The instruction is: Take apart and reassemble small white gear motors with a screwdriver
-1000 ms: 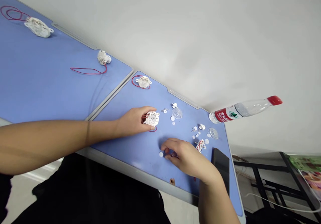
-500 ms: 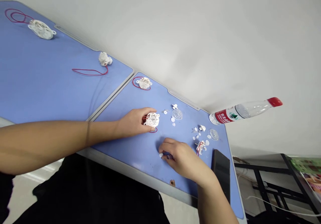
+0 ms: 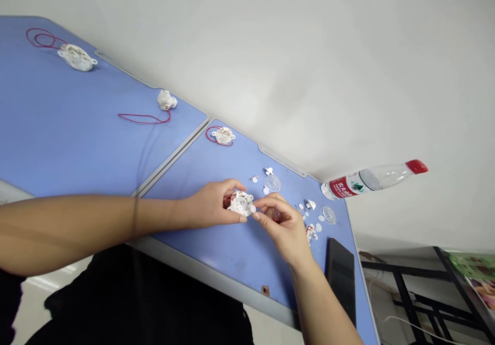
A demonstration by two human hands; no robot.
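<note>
Holds the white housing [image 3: 240, 203] over the blue table [image 3: 216, 252], clasped between thumb and fingers of the left hand [image 3: 207, 206]. With the right hand [image 3: 284, 226], pinches a small white disc [image 3: 253, 209] at the housing's edge — thumb and forefinger nearly together. Beyond lie 2 clear covers [image 3: 273, 182] and 1 wired unit [image 3: 224, 135]; at right, 1 dark phone [image 3: 341, 278] and 1 bottle [image 3: 367, 180].

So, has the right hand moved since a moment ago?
Yes: the right hand has moved away from the table's near edge, toward the round white housing in the left hand.
</note>
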